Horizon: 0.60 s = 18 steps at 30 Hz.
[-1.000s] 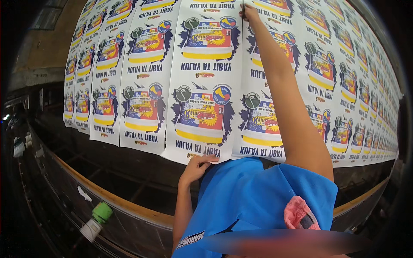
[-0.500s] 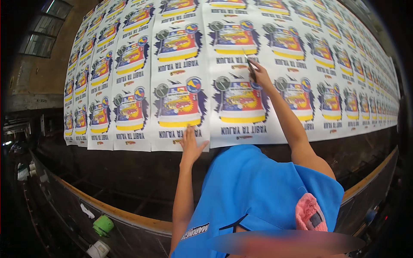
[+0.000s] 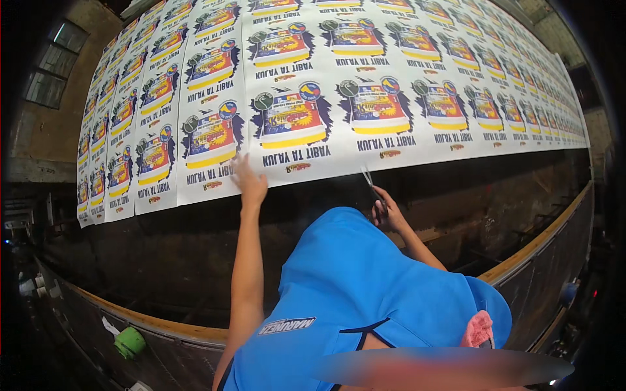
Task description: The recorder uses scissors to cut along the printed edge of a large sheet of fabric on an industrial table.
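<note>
One pair of dark-handled scissors (image 3: 373,189) is pinched in the grip of the right hand (image 3: 391,214), its blades pointing up beside the lower edge of the white printed sheet (image 3: 329,98). Farther left, the blurred left hand (image 3: 251,186) spreads its grip at that same edge, whether touching I cannot tell. Colourful tub pictures (image 3: 290,117) repeat in rows across the sheet, and a green container (image 3: 130,343) sits at lower left.

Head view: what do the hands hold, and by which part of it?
The right hand holds scissors by their dark handles. The left hand, blurred, appears open over the printed sheets, holding nothing.
</note>
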Tool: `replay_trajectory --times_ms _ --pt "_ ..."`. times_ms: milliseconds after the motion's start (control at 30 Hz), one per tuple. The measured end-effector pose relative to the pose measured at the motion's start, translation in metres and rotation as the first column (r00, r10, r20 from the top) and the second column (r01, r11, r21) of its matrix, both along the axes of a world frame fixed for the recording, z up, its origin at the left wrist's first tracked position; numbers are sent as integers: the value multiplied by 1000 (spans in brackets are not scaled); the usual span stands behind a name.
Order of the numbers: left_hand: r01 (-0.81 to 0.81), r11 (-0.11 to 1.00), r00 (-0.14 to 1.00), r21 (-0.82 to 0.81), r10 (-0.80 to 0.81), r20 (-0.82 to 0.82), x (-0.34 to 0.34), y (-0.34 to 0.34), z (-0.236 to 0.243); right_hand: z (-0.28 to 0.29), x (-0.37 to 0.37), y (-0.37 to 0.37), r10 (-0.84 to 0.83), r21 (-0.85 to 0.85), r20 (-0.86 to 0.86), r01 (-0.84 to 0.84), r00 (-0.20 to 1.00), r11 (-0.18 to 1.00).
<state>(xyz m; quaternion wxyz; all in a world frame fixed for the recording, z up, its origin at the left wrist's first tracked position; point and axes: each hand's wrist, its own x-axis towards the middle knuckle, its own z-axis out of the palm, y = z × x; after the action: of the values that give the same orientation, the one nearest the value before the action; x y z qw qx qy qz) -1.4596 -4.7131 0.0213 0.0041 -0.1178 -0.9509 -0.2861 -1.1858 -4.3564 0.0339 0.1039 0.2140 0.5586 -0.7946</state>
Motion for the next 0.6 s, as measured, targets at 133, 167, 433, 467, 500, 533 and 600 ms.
replay_trajectory --times_ms 133,167,433,467,500,533,600 --pt "259 966 966 -28 -258 38 37 84 22 -28 14 -4 -34 -148 57 42 998 988" --pt "312 948 950 -66 -310 30 47 98 20 -11 3 -8 -9 -111 8 10 1000 994" --pt "551 806 826 -216 -563 4 65 168 18 29 -60 -25 15 38 -102 -11 995 999" --pt "561 793 810 -238 -585 -38 63 164 9 32 -63 -30 22 34 -103 -19 994 999" --pt "545 802 819 -244 -572 -53 62 166 9 32 -64 -31 -3 27 -94 5 996 1000" --pt "548 800 817 -245 -574 -47 58 165 8 33 -63 -33 -26 19 -83 27 996 999" --pt "607 776 774 -170 -626 -95 53 163 11 33 -56 -34 -65 8 -79 66 995 998"
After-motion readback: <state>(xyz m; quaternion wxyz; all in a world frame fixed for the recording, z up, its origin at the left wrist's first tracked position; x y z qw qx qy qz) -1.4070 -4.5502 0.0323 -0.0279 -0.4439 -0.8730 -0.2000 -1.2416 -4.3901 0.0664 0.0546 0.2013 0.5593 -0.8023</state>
